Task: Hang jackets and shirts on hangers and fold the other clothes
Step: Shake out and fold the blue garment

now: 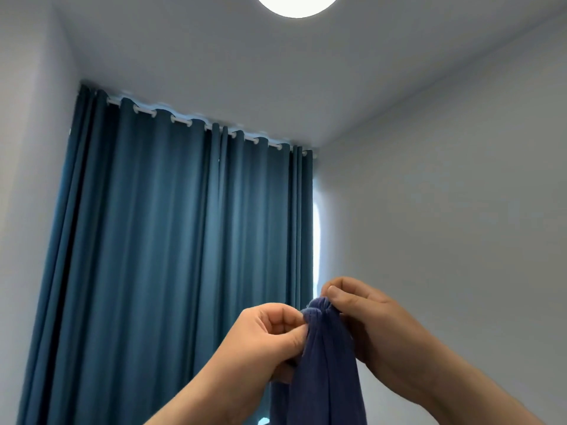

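A dark blue garment (325, 372) hangs down from both my hands, raised in front of me at the lower middle of the view. My left hand (270, 335) pinches the bunched top edge from the left with curled fingers. My right hand (359, 314) grips the same gathered top from the right, thumb on the cloth. The two hands are close together, almost touching. The garment's lower part runs out of the bottom of the frame, so its kind cannot be told. No hanger is in view.
Teal curtains (171, 256) hang from a white rail across the window ahead. A bare white wall (445, 210) stands to the right, another on the left. A round ceiling lamp (297, 4) glows overhead.
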Demonstrator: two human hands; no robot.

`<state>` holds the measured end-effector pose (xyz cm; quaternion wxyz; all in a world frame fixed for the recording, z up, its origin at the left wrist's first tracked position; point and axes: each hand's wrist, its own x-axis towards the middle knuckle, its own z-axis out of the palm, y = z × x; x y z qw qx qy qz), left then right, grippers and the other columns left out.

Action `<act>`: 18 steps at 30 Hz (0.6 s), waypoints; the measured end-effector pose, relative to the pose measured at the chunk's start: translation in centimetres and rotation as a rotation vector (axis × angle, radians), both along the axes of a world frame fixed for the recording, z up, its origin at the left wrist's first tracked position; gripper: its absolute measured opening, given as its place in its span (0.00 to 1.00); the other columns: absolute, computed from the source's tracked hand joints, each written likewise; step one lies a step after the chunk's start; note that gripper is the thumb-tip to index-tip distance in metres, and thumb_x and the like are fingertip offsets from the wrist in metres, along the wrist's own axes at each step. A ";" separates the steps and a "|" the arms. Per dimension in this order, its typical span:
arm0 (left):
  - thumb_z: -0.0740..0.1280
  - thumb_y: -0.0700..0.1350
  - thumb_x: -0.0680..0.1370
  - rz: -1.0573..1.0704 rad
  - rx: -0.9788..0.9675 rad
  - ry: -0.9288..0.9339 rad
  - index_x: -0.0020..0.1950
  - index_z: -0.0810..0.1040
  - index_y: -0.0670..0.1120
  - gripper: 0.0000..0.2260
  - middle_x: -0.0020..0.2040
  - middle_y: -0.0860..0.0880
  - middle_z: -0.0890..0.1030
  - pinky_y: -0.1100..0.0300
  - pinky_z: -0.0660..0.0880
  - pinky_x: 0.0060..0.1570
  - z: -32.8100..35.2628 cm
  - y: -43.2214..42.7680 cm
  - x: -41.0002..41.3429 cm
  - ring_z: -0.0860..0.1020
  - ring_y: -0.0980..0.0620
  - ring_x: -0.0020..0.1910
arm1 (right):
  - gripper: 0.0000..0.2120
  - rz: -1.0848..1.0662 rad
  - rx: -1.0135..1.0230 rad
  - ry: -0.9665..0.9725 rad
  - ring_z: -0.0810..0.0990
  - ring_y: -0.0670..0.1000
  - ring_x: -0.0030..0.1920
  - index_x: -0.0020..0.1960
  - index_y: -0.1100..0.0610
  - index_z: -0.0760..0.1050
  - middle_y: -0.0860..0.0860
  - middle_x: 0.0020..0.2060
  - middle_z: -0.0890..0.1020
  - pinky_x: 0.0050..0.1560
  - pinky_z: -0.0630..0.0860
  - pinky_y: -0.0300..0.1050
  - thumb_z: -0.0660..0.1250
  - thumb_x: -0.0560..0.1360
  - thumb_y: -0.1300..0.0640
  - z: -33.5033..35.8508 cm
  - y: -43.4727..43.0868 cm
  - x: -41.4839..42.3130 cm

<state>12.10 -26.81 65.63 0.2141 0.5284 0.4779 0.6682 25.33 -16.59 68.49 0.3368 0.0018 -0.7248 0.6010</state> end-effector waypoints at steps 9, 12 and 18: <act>0.77 0.58 0.58 0.114 0.004 0.096 0.41 0.75 0.41 0.25 0.36 0.45 0.77 0.54 0.69 0.38 -1.0 -0.4 1.0 0.75 0.51 0.37 | 0.08 0.106 0.121 0.020 0.77 0.50 0.36 0.39 0.52 0.79 0.56 0.37 0.80 0.36 0.75 0.40 0.73 0.62 0.60 -0.5 -0.8 1.5; 0.76 0.50 0.59 -0.001 -0.017 0.022 0.39 0.73 0.46 0.17 0.36 0.45 0.74 0.60 0.68 0.33 -1.0 -0.8 0.5 0.72 0.51 0.35 | 0.08 0.040 0.082 0.067 0.75 0.50 0.34 0.36 0.52 0.79 0.56 0.33 0.78 0.34 0.71 0.41 0.68 0.64 0.64 -0.5 0.1 2.0; 0.72 0.36 0.62 -0.124 -0.081 0.009 0.38 0.78 0.44 0.07 0.36 0.43 0.77 0.61 0.73 0.34 -1.3 -1.3 -0.3 0.75 0.51 0.35 | 0.06 -0.078 0.106 -0.076 0.71 0.51 0.32 0.32 0.52 0.77 0.57 0.32 0.75 0.32 0.63 0.45 0.67 0.57 0.61 -0.4 1.3 3.6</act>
